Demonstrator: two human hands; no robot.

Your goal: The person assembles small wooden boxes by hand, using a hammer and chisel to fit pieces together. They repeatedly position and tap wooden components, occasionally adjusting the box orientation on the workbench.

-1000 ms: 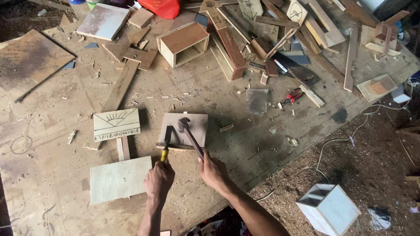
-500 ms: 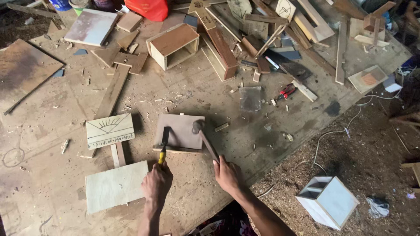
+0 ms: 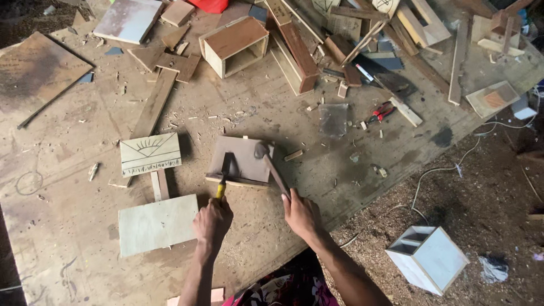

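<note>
Head view: left hand grip clamped on a yellow-handled chisel, its blade resting on the brown wooden panel at the middle of the surface. Right hand grip clamped on a hammer, head touching the panel's right part. Carved sunburst plaque left of the panel, open wooden box beyond it.

Even, soft daylight over the bench; shadows short and diffuse, falling right of the open wooden box. No glare. Focus sharp centrally; slight softening and wide-angle stretch towards frame corners.
</note>
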